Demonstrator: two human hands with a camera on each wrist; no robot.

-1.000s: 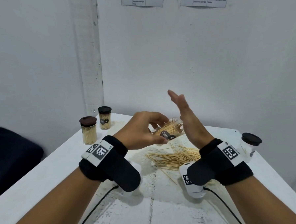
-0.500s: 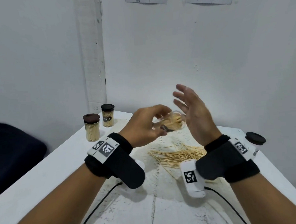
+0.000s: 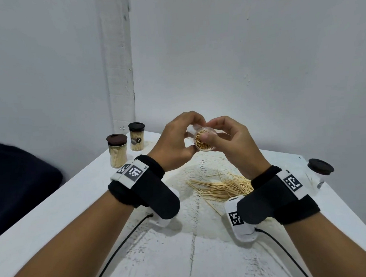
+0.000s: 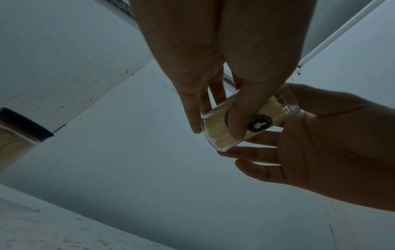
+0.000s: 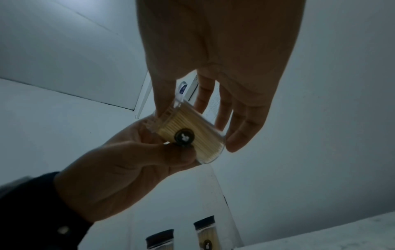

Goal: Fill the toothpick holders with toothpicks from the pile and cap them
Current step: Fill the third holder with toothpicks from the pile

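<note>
A clear toothpick holder (image 3: 201, 144) packed with toothpicks and uncapped is held in the air above the table, tilted with its open mouth towards me. My left hand (image 3: 189, 138) grips its body, thumb across the side by the black sticker (image 4: 259, 125). My right hand (image 3: 209, 134) curls round the mouth end, and its thumb presses on the toothpick tips. The right wrist view shows the holder (image 5: 205, 135) between both hands. The pile of loose toothpicks (image 3: 220, 188) lies on the table below.
Two filled holders with dark caps (image 3: 117, 150) (image 3: 137, 136) stand at the table's back left corner. A clear holder with a dark cap (image 3: 319, 171) stands near the right edge. White walls close the back; a dark seat (image 3: 21, 178) is left of the table.
My right hand was open and flat beside the holder's mouth; it has now closed on the holder with the thumb on the toothpicks. The holder has risen and turned its mouth towards me.
</note>
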